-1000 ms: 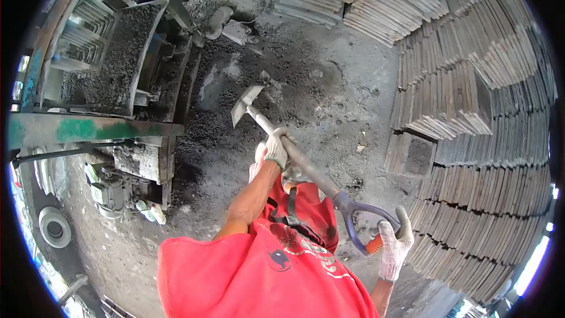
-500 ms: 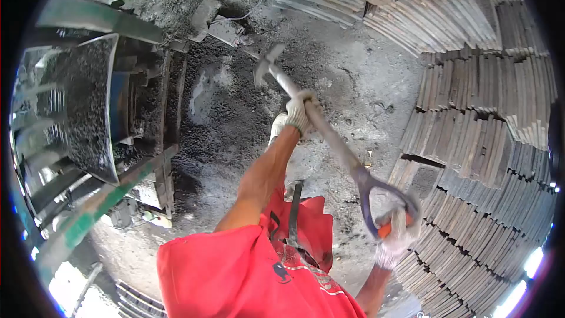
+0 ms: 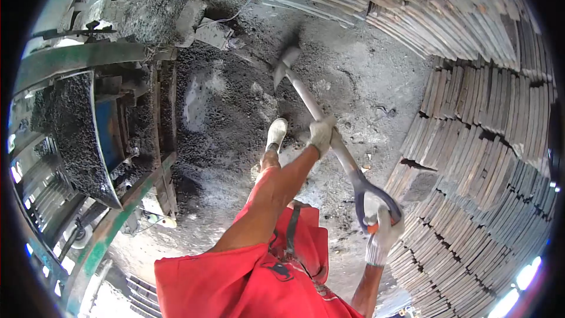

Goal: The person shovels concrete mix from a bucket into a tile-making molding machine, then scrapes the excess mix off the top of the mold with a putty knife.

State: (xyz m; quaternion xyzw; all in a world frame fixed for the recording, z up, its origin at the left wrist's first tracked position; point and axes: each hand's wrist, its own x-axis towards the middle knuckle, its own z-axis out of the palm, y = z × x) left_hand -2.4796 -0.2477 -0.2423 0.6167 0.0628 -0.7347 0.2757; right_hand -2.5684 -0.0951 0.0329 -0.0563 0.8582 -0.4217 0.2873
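I hold a shovel (image 3: 306,100) in both gloved hands. My left hand (image 3: 322,135) grips the grey shaft about halfway down. My right hand (image 3: 381,237) is closed on the orange grip inside the blue D-handle. The metal blade (image 3: 283,63) points away from me, low over the dark gravel-like mix (image 3: 229,100) spread on the ground. My foot in a light shoe (image 3: 276,134) stands just left of the shaft. My red shirt fills the bottom of the view.
A green-framed machine with a hopper (image 3: 88,135) full of dark mix stands on the left. Stacks of grey slabs (image 3: 482,118) curve round the right and top. Broken blocks (image 3: 203,26) lie at the far end of the mix.
The shovel has swung forward and to the right, its blade going from mid-floor to the far end of the mix. My view turned left to right and one leg has stepped forward.
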